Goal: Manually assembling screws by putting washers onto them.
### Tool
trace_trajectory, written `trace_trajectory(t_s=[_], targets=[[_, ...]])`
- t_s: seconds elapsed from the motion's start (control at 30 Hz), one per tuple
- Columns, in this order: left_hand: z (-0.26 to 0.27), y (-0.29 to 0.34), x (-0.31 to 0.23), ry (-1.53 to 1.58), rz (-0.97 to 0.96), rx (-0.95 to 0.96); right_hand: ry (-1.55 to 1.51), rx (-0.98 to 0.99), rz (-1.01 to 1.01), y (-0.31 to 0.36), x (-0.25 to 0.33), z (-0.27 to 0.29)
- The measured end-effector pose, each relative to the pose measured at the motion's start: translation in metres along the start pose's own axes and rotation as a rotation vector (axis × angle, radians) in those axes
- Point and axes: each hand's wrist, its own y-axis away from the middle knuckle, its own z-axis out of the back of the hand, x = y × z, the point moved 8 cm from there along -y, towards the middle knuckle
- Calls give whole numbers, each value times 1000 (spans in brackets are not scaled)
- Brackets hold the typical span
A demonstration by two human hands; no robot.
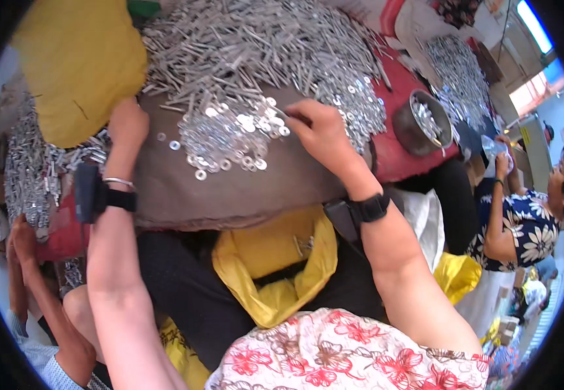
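My right hand (321, 133) is over the table by the right side of a loose heap of flat metal washers (230, 133). Its thumb and fingers are pinched together; whatever is between them is too small to name. My left hand (128, 122) is curled closed at the lower right edge of a large yellow sack (80, 65). Its fingertips are turned away, so I cannot tell whether it grips the sack or something else. Beyond both hands rises a big pile of long metal bolts (230, 45), with more washers spilling down its right side.
A brown cloth (230, 201) covers the near tabletop. An open yellow bag (275, 305) hangs at my lap with a few metal pieces inside. At right stands a metal pot (423, 123) of parts. Other people work at left (54, 312) and right (516, 221), beside more bolt piles.
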Motion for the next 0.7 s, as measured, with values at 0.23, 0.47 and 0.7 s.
trace_trajectory(t_s=[0.23, 0.47, 0.7], targets=[[40, 80, -116, 1516, 291, 264, -100, 67, 183, 13, 50, 1], [19, 157, -156, 1768, 494, 402, 18, 178, 211, 37, 69, -10], [21, 183, -166, 1874, 584, 375, 81, 110, 133, 49, 78, -17]])
